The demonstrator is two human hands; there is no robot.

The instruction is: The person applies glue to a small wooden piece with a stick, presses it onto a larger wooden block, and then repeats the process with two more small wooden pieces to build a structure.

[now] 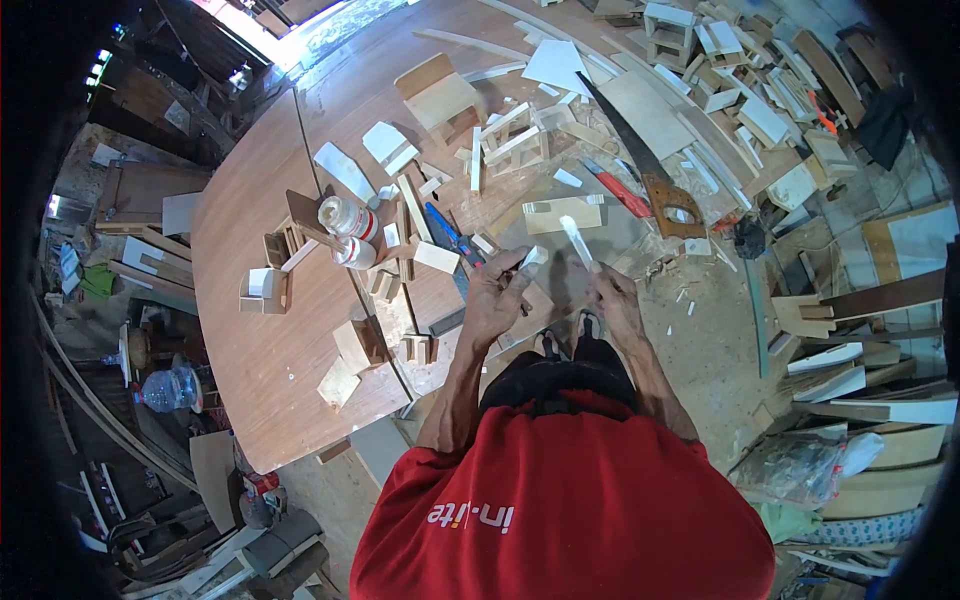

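Near the middle, just above the lap: one small pale piece [536, 257], held in the left hand [495, 300]; fingers nearly closed, pinching its near side. Beside it, apart: one pale strip [576, 241], whitish at the far end, pointing away; near end in the right hand [617, 300], fingers closed about it. Exact finger gaps: cannot tell.

Stage, as judged: small piece and strip handled together, one per hand. Bringing them into contact would call for a steady left grip and light right-hand control.

Beyond the hands: one light wooden block [565, 214], lying flat. Left: one blue-handled tool [452, 233]; farther left, two white-lidded jars [347, 218], side by side on the counter [255, 385]. Far right: one red-handled tool [618, 190]; beside it, one handsaw [650, 165], wooden handle nearer.
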